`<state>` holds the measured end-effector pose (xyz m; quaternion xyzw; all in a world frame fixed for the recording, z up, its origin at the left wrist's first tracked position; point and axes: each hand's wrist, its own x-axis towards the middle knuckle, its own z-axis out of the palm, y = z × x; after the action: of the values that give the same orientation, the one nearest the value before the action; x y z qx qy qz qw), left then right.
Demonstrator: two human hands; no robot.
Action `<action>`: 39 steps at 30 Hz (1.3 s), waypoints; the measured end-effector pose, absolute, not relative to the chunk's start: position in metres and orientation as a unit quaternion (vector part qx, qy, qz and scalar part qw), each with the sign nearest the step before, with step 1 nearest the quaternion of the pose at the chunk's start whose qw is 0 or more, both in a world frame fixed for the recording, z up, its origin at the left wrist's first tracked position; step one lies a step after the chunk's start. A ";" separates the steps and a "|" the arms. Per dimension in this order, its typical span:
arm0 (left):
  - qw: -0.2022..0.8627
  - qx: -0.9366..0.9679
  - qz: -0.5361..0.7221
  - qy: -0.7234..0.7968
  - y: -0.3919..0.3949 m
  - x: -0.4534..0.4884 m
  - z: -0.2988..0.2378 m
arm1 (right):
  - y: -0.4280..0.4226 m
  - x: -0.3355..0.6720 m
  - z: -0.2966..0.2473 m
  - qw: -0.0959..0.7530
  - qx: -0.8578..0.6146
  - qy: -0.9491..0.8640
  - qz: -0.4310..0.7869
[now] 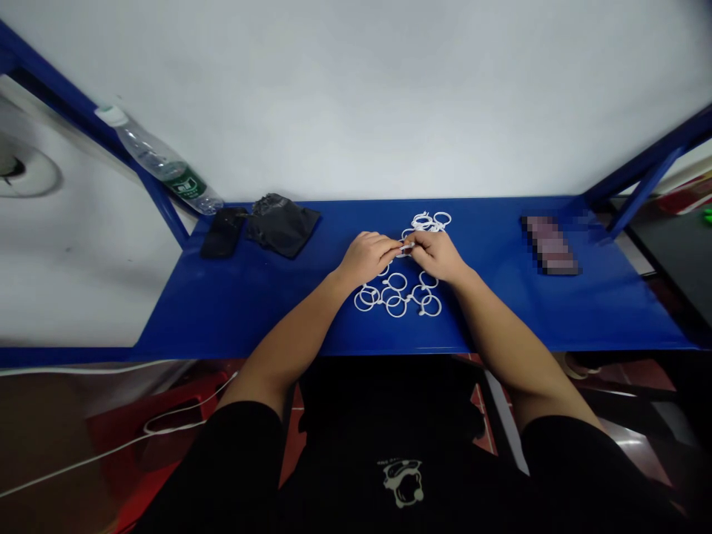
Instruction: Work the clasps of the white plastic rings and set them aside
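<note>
My left hand [367, 258] and my right hand [439, 256] meet over the middle of the blue table [289, 311]. Between their pinched fingertips is a thin white ring [408, 248], partly hidden by the fingers. Below them lie several loose white rings [396, 297], each with what looks like a small knob on its rim, some overlapping. More white rings [442, 218] are heaped just beyond my right hand, and the knuckles cover part of that heap.
At the table's left are a black drawstring pouch [286, 226] and a dark phone-like object [222, 233]. A plastic bottle [161, 162] with a green label leans by the blue frame. A pixelated flat object [552, 245] lies to the right. White wall [389, 104] rises behind.
</note>
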<state>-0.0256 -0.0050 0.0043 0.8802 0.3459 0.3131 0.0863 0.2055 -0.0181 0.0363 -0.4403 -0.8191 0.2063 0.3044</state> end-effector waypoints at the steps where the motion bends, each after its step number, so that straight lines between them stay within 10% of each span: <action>1: 0.090 0.882 0.310 0.343 -0.005 -0.025 0.005 | -0.018 0.206 0.036 0.306 -0.443 -0.819 0.200; 19: 0.111 0.874 0.189 0.434 -0.005 -0.034 0.008 | -0.006 0.226 0.037 0.363 -0.589 -0.718 0.071; 39: 0.037 0.867 0.359 0.343 -0.009 -0.025 0.011 | -0.019 0.201 0.035 0.309 -0.415 -0.814 0.265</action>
<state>-0.0252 -0.0090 0.0111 0.8675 0.3426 0.3588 0.0373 0.2013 -0.0190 0.0350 -0.4150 -0.8136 0.2650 0.3093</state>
